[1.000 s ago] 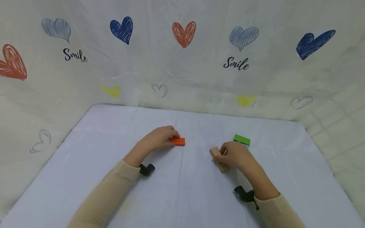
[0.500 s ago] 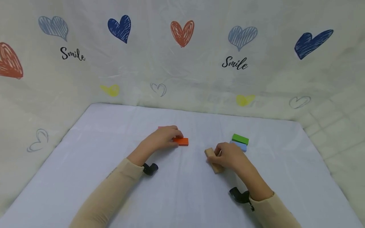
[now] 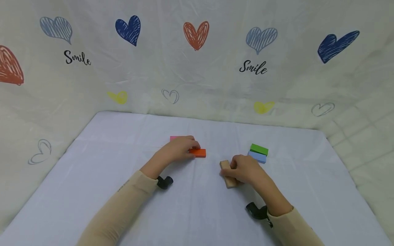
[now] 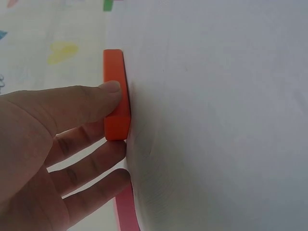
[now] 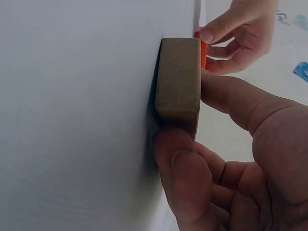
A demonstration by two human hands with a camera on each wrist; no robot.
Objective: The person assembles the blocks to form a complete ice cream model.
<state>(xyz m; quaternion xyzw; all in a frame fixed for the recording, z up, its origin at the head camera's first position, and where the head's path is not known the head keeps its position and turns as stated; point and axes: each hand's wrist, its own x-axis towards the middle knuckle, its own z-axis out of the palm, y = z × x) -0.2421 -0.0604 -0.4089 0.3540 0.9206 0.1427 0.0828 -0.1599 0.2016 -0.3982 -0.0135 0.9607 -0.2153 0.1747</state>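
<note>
My left hand (image 3: 175, 150) pinches an orange block (image 3: 200, 153) between thumb and fingers, with the block's right end sticking out. Its thumb lies across the orange face in the left wrist view. A pink block (image 3: 176, 138) lies just behind this hand, partly hidden by it. To the right, my right hand (image 3: 248, 168) grips a plain wooden block (image 3: 230, 182) near the table; the block stands at a slant in the head view. Thumb and fingers hold the wooden block (image 5: 179, 77) from both sides in the right wrist view.
Beyond the right hand, a green block (image 3: 259, 149) lies against a light blue block (image 3: 257, 157). A white cloth covers the table (image 3: 197, 215). Behind it hangs a pale sheet (image 3: 215, 92) printed with hearts and words.
My left hand has slid right with the orange block, and the pink block has come into view. The right hand has brought the wooden block leftward, turning it slightly and uncovering the blue block.
</note>
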